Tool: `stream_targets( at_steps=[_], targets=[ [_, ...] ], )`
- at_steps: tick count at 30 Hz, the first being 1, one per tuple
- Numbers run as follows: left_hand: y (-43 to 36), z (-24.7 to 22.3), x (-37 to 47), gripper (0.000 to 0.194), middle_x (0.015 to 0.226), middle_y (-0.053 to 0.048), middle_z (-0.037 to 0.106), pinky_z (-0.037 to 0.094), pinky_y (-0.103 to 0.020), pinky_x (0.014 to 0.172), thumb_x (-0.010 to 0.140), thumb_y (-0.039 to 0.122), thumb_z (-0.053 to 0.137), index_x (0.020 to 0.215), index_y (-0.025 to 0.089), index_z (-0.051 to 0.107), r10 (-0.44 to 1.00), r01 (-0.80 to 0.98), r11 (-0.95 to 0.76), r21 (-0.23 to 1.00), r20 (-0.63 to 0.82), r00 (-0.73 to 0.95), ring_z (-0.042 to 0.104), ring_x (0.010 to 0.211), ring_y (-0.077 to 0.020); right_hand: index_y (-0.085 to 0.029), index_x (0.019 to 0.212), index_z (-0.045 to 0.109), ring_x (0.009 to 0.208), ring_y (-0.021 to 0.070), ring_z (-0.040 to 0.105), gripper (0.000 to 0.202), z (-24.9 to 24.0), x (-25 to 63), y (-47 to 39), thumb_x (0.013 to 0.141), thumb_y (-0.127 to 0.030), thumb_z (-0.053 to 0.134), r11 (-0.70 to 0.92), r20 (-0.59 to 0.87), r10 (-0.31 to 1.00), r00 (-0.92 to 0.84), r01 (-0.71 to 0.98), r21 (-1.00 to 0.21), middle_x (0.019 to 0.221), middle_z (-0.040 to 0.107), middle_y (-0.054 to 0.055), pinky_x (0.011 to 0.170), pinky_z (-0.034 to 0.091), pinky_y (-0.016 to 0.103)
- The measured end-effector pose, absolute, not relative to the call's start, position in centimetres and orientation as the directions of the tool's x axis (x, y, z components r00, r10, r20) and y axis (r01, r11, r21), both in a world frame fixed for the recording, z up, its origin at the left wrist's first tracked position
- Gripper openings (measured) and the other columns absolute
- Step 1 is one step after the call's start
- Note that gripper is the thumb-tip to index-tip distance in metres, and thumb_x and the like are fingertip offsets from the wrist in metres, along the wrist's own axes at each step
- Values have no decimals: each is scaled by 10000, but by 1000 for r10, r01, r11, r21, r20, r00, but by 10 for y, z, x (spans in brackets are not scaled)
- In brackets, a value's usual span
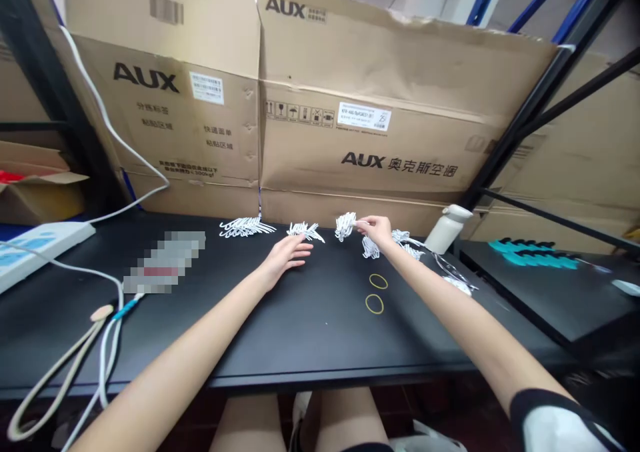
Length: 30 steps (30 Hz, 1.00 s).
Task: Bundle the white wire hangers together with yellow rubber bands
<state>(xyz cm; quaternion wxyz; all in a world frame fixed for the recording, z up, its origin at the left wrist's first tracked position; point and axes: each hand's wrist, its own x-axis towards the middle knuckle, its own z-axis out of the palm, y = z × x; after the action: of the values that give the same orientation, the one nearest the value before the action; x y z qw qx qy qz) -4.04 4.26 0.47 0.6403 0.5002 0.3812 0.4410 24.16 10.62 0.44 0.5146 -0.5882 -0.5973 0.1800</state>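
Observation:
At the back of the black table lie heaps of thin white hook-shaped pieces. My left hand (286, 257) is open, its fingers spread over the near side of a small heap (303, 231). One heap (246, 226) lies farther left. My right hand (377, 229) is pinched at the right side of another bunch (345, 226), with a white end showing at its fingertips. More white pieces (371, 247) lie just below that hand, and others (407, 242) lie beyond my right wrist. Two yellow rubber bands (379, 281) rest on the table in front of them.
Large cardboard sheets (310, 59) stand behind the table (300, 332). A white bottle (449, 229) stands at back right, beside a cable. Left are a power strip (40, 245), white cords and a blurred-out object (167, 262). Teal-and-black items (535, 253) lie on the right-hand surface.

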Motion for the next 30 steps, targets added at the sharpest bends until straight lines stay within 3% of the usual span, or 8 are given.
stream_targets(
  at_steps=[5,10,14,19,24,27,30],
  targets=[
    [44,1,-41,543,1081,-141,664,485,-317,781,682,566,663,1042,170,570,946,-143,94,985,-43,320,632,958,-228,-88,759,724,593,152,621,246,5,252,121,678,-312,661,145,293,950,105,684,-715,657,702,83,517,474,224],
    [45,-1,-43,522,1040,-122,672,481,-315,781,687,557,664,1035,181,565,943,-118,79,990,-36,332,638,908,-206,-135,568,689,631,147,598,54,13,255,130,614,-163,694,159,261,965,-29,855,-494,620,689,57,648,450,224],
    [45,-1,-43,510,1020,-116,673,478,-313,780,694,553,660,1027,175,578,939,-93,60,994,-24,344,641,898,-204,-140,516,643,740,183,614,142,14,245,132,622,-47,627,155,313,949,-45,930,-334,636,682,86,748,429,241],
    [45,-2,-42,496,1001,-109,676,478,-299,767,693,538,669,1015,170,587,941,-68,46,997,-20,338,639,886,-197,-112,889,682,981,242,572,245,13,212,124,808,-97,452,187,488,871,-52,955,-232,959,674,161,857,414,319],
    [46,-8,-39,442,938,-90,690,482,-289,734,685,513,685,947,165,609,943,-44,48,998,-31,332,640,786,-162,-155,1165,577,1074,209,541,337,4,159,110,904,-294,417,381,539,811,-228,905,-190,1141,611,114,919,420,312],
    [48,-10,-40,407,918,-83,692,482,-283,728,692,486,690,928,163,613,944,-46,43,998,-26,329,638,760,-149,-152,1336,441,1252,258,422,521,-5,127,108,880,-401,476,459,482,806,-344,877,-140,1391,418,155,1007,363,377],
    [48,-10,-40,394,909,-78,693,482,-274,716,693,468,695,927,164,605,947,-45,42,998,-25,321,641,753,-146,-171,1416,330,1343,331,287,642,-16,106,111,835,-335,552,463,333,847,-414,883,-80,1474,285,187,1045,291,475]
  ],
)
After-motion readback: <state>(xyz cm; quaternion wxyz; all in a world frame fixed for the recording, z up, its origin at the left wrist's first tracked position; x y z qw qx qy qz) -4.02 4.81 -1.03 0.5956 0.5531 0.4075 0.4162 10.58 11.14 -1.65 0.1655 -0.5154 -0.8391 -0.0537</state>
